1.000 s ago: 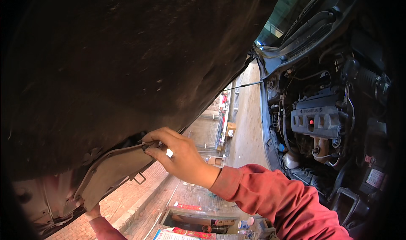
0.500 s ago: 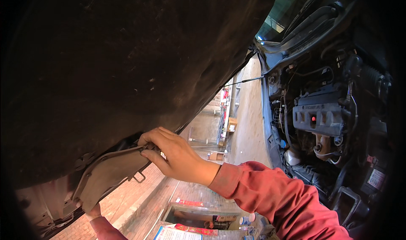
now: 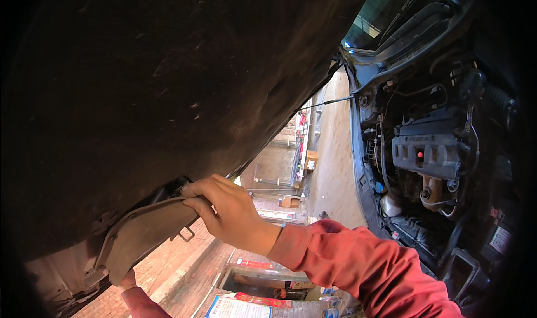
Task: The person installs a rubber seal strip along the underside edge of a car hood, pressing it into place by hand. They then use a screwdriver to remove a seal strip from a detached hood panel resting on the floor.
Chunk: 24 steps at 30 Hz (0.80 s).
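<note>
A curved grey-brown plastic panel (image 3: pixel 146 232) with a small wire-like loop at its lower edge lies along the front edge of the raised car hood (image 3: pixel 162 94). My right hand (image 3: pixel 232 209), in a red sleeve, pinches the panel's right end, thumb on the near face and fingers over the top by the hood's dark underside. Down at the panel's lower left end is my left hand (image 3: pixel 127 280). Its fingers go behind the panel and are mostly hidden; it appears to support that end from below.
At the right is the open engine bay with a grey engine cover (image 3: pixel 426 154) and a black battery (image 3: pixel 495 237). A thin hood strut (image 3: pixel 330 102) spans the gap. Beyond lie a cardboard box (image 3: pixel 311 160), a brick-paved floor (image 3: pixel 154 281) and an open container (image 3: pixel 263 283) with bottles nearby.
The view has shifted slightly. My right hand sits a little lower and closer over the panel's end. Both hands stay at the panel, which has barely moved.
</note>
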### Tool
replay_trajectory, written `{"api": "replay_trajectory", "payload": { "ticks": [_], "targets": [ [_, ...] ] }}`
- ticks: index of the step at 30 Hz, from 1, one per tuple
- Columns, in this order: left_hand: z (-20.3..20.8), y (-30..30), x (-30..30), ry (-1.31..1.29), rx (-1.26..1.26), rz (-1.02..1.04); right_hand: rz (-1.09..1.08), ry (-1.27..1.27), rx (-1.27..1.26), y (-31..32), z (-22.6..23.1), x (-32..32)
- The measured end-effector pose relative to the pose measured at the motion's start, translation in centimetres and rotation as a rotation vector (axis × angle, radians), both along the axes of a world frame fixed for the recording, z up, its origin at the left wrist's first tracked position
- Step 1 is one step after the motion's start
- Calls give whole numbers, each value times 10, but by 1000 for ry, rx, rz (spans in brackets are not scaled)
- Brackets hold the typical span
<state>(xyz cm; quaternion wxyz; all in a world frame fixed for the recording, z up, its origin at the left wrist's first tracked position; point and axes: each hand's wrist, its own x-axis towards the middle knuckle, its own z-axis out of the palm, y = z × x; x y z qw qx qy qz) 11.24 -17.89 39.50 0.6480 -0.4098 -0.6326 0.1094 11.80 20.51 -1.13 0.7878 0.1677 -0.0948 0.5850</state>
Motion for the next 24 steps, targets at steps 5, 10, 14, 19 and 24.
{"api": "replay_trajectory", "payload": {
  "ticks": [5, 10, 14, 19, 24],
  "targets": [
    [4, -5, 0, 45, -16, 65, 162, 32, -47, -8, 2, 2],
    [7, -4, 5, 130, -44, 173, 266, 61, -22, -8, 1, 4],
    [3, 1, 3, -121, -16, -55, 258, 70, 26, -3, -1, 4],
    [2, 2, 1, -262, -57, -220, 316, 46, 104, 4, -4, 5],
    [7, -7, 6, 203, -84, 221, 402, -13, 75, 9, -4, 9]
  ]
}}
